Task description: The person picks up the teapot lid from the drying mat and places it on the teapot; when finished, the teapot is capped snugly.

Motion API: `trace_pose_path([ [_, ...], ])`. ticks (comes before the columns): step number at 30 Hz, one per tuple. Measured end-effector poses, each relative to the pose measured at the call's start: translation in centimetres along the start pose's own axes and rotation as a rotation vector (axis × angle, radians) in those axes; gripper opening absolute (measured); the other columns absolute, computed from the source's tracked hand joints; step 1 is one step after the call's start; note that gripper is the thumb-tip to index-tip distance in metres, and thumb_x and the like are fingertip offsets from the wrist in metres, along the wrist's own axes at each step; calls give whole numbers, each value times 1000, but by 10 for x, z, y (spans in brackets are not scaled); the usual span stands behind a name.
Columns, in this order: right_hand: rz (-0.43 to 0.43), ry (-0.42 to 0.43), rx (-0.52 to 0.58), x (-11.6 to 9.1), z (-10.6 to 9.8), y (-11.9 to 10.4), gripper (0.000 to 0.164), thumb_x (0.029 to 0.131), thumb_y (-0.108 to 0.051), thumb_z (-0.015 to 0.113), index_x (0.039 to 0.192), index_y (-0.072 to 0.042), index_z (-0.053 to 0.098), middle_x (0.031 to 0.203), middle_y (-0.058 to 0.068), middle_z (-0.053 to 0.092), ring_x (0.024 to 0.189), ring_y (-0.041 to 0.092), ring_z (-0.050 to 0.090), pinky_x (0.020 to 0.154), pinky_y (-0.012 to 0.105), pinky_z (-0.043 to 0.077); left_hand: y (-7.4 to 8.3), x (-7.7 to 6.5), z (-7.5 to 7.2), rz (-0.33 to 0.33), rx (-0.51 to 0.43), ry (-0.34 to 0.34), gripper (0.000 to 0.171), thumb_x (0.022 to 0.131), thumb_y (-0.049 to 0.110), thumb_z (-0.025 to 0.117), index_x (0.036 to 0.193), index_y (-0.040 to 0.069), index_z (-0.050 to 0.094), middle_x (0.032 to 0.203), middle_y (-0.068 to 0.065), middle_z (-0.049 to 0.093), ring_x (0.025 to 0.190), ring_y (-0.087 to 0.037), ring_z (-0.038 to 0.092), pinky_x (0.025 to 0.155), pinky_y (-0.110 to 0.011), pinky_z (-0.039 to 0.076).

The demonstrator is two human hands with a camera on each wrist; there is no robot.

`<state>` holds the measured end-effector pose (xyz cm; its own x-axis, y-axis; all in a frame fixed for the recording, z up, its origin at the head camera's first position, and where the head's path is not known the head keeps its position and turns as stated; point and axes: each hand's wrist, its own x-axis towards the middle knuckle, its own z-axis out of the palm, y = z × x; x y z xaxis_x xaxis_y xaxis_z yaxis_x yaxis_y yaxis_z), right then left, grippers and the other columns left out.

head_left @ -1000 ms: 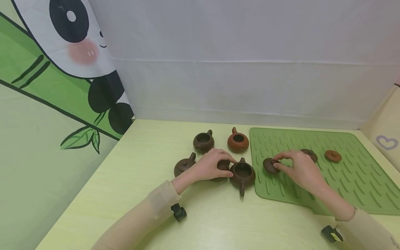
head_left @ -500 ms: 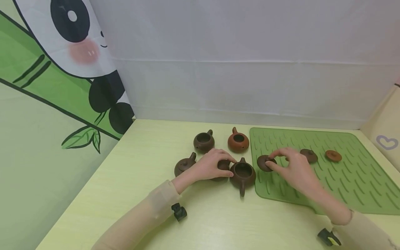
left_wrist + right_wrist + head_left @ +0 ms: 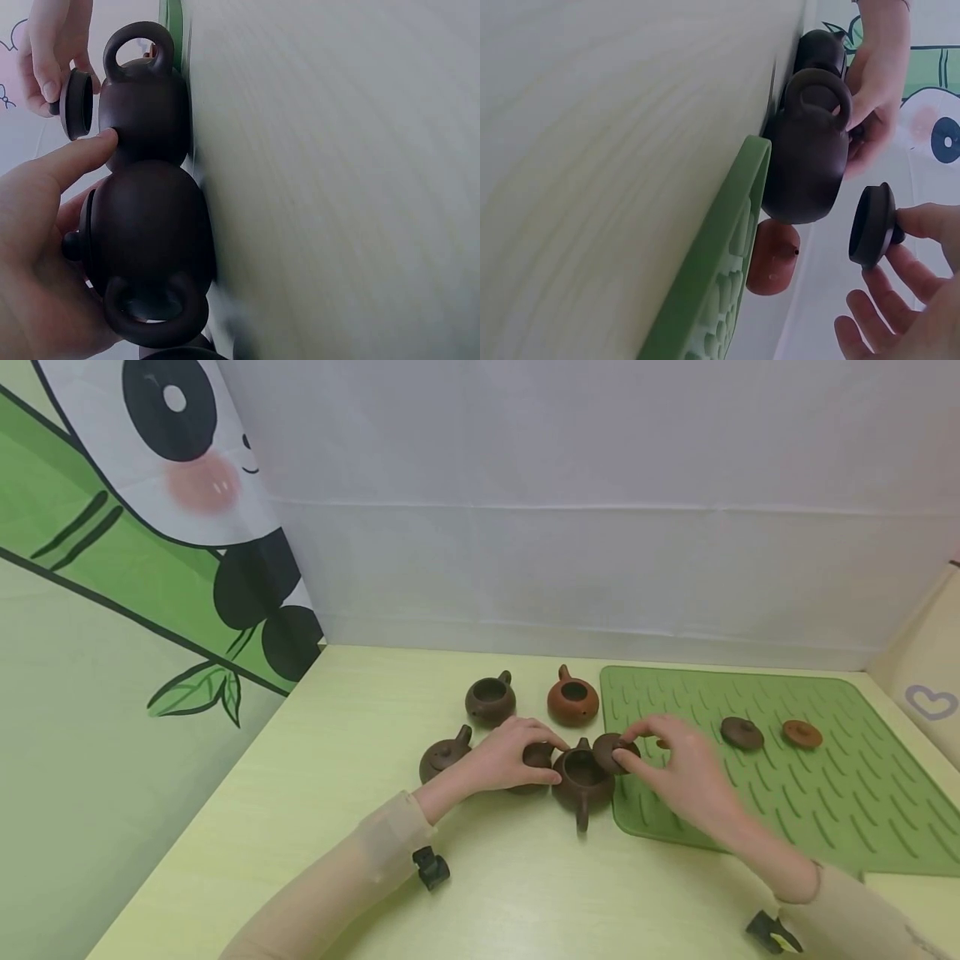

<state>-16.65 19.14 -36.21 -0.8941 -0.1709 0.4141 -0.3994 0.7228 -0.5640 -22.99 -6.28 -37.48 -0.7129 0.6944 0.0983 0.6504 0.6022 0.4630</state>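
Observation:
My right hand (image 3: 682,777) pinches a dark brown teapot lid (image 3: 611,753) by its knob, above the right rim of an open dark teapot (image 3: 592,797). The right wrist view has the lid (image 3: 871,225) tilted and apart from that teapot (image 3: 802,169). My left hand (image 3: 498,756) arches over a lidded dark teapot (image 3: 538,756). Its extended thumb and forefinger touch the open teapot's left side. In the left wrist view the thumb (image 3: 94,150) rests on the open teapot (image 3: 146,112), just past the lidded one (image 3: 154,225).
Left of the left hand stands another lidded teapot (image 3: 438,760). Behind are an open dark teapot (image 3: 491,714) and an open reddish one (image 3: 573,708). On the green mat (image 3: 787,810) lie a dark lid (image 3: 742,733) and an orange-brown lid (image 3: 802,734). A small orange-brown piece (image 3: 663,744) shows behind the right hand.
My right hand has carried the lid leftward from over the mat to the open teapot's rim. The left hand stays in place against that teapot.

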Motion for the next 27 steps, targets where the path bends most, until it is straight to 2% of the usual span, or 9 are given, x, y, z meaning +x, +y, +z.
trace_pose_path([
  [14, -23, -39, 33, 1, 18, -6, 16, 86, -17, 77, 99, -16, 69, 100, -1, 70, 99, 23, 64, 85, 47, 54, -2, 1, 2, 22, 7, 2, 39, 86, 34, 77, 122, 21, 69, 124, 1, 70, 124, -19, 58, 111, -42, 40],
  [27, -14, -85, 58, 1, 26, -7, 17, 86, -20, 77, 100, -16, 68, 102, 1, 69, 99, 25, 66, 87, 47, 54, -1, 2, 1, 13, -20, -6, 39, 86, 32, 77, 123, 19, 69, 125, 1, 70, 124, -20, 58, 111, -41, 40],
])
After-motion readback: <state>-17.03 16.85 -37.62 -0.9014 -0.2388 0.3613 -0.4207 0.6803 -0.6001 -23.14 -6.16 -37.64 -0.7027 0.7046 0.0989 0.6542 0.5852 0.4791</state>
